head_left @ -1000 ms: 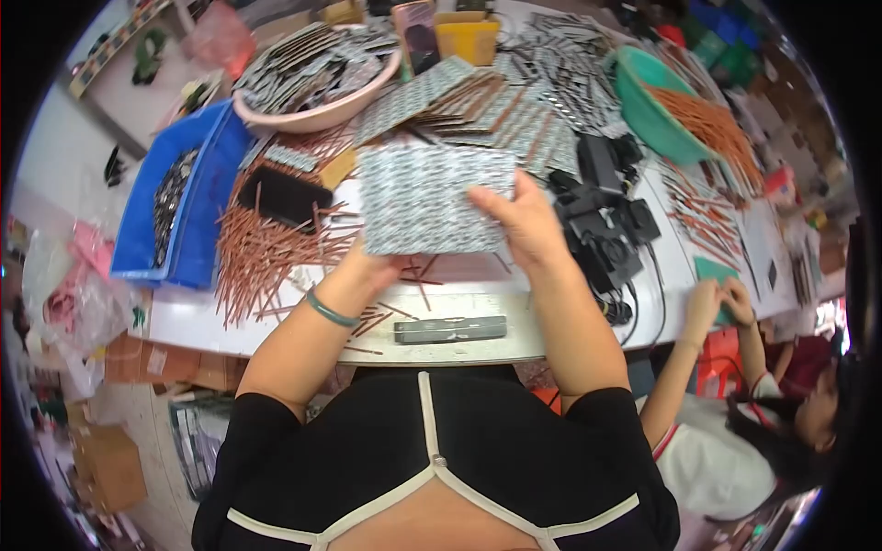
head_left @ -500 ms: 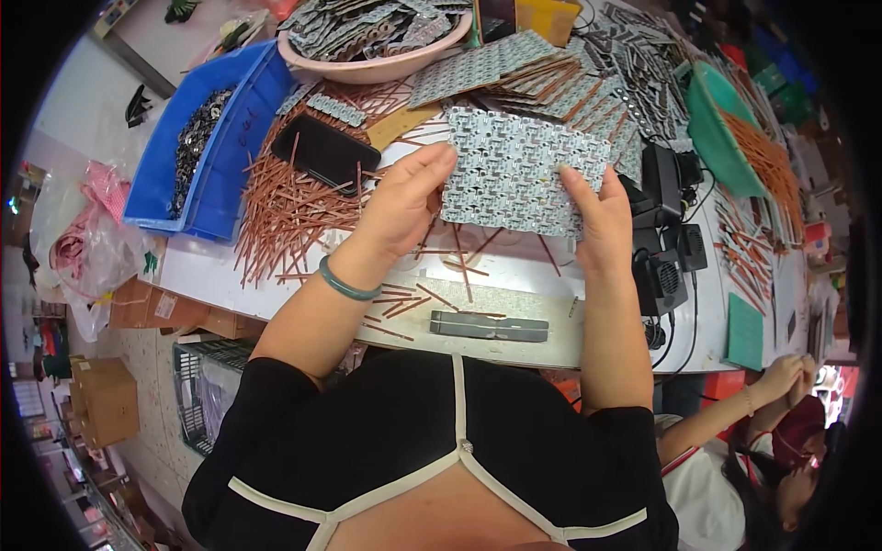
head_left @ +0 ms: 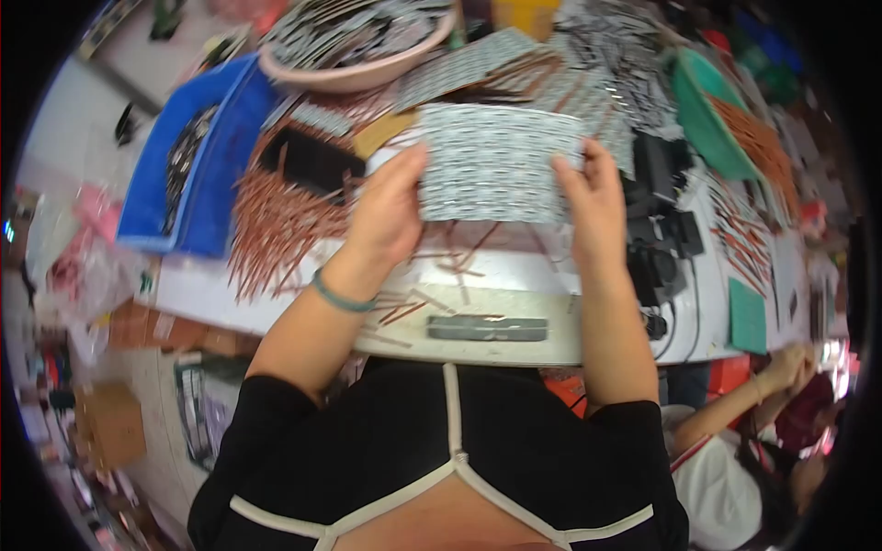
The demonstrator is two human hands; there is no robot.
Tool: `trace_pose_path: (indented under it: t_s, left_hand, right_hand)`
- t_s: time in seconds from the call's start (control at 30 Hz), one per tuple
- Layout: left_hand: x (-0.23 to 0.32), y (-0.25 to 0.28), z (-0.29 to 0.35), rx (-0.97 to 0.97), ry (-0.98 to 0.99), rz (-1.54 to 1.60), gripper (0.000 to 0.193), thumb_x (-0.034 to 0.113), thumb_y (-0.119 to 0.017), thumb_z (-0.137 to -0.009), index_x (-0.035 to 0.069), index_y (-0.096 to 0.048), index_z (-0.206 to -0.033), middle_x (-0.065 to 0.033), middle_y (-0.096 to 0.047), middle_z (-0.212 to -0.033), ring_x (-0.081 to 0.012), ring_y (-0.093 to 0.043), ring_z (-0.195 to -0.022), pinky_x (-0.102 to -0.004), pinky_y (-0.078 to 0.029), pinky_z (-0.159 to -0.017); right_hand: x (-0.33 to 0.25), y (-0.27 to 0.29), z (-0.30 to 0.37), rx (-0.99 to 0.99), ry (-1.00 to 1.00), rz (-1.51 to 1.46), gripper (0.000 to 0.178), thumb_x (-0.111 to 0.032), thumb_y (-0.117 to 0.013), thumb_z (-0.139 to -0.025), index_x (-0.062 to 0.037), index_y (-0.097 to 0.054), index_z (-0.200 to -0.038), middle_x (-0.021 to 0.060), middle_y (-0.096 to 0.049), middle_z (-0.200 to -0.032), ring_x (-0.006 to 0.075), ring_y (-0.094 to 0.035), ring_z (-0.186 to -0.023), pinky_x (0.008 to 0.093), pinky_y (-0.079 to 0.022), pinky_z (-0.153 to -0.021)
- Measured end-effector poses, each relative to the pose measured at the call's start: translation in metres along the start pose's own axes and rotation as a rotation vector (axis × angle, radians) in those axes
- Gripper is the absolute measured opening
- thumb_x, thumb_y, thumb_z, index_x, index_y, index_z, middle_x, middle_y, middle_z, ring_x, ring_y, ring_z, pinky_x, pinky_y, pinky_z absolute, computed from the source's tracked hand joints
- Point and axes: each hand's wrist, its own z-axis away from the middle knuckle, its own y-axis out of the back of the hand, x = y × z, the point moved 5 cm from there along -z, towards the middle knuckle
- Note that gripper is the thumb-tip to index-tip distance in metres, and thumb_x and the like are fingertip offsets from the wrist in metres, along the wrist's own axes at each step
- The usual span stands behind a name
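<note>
I hold a thin silver-grey panel (head_left: 496, 165), covered in a repeated pattern of small parts, above the table. Along its left edge my left hand (head_left: 390, 204) is closed, thumb on the near face. At the opposite edge my right hand (head_left: 595, 197) grips it with the thumb in front and the fingers partly behind. The pattern is smeared by motion. Beyond it lies a stack of similar panels (head_left: 478, 66). A dark phone (head_left: 312, 161) rests on a heap of thin reddish-brown strips (head_left: 294, 216) left of my left hand.
A blue bin (head_left: 207, 174) of small dark parts stands at the left. A pink basin (head_left: 367, 75) and a green basket (head_left: 707, 119) hold more pieces. Black devices with cables (head_left: 657, 230) sit right of my right hand. A grey bar (head_left: 487, 328) lies near the table edge. Another person's arm (head_left: 735, 404) shows lower right.
Both hands still grip the panel, which has shifted slightly left and is now blurred. The surroundings have also slid a little left in the picture.
</note>
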Motion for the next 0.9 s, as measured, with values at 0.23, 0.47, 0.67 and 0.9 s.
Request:
trace_pose_path:
  t_s: [0.23,0.47,0.67,0.9]
  left_hand:
    - [0.018,-0.020,0.023,0.055,-0.224,-0.277,0.025,0.010,-0.049,-0.094,-0.003,-0.055,-0.113,-0.0085,-0.059,-0.109,-0.0177,-0.056,-0.096,-0.0279,-0.044,-0.084]
    - [0.002,-0.073,0.040,-0.428,-0.586,-1.314,0.034,0.001,-0.063,-0.076,0.000,-0.062,-0.109,-0.0133,-0.054,-0.119,-0.0224,-0.056,-0.103,-0.0294,-0.046,-0.084]
    - [0.004,-0.056,0.033,-0.255,-0.468,-1.098,0.025,0.000,-0.057,-0.084,0.000,-0.060,-0.109,-0.0112,-0.052,-0.119,-0.0195,-0.053,-0.105,-0.0280,-0.045,-0.084]
    - [0.016,-0.025,0.015,0.046,-0.384,-0.813,0.042,0.009,-0.050,-0.093,-0.002,-0.039,-0.132,-0.0113,-0.047,-0.128,-0.0181,-0.046,-0.115,-0.0304,-0.037,-0.097]
  right_hand:
    - [-0.009,-0.032,0.019,-0.247,0.260,0.229,0.071,-0.024,-0.078,-0.072,-0.0015,-0.042,-0.129,0.0156,-0.049,-0.126,0.0239,-0.048,-0.116,0.0364,-0.039,-0.098]
    - [0.004,-0.046,0.029,-0.318,0.090,0.030,0.044,-0.024,-0.067,-0.083,0.0011,-0.052,-0.116,0.0099,-0.060,-0.104,0.0150,-0.056,-0.093,0.0300,-0.047,-0.080]
    - [0.011,-0.027,0.011,-0.234,-0.073,-0.240,0.021,-0.017,-0.057,-0.091,-0.0011,-0.060,-0.104,0.0030,-0.064,-0.091,0.0076,-0.057,-0.081,0.0263,-0.048,-0.072]
    - [-0.004,-0.020,0.009,-0.136,0.021,-0.278,0.021,-0.015,-0.058,-0.088,0.0002,-0.061,-0.103,0.0064,-0.066,-0.092,0.0105,-0.058,-0.083,0.0296,-0.047,-0.077]
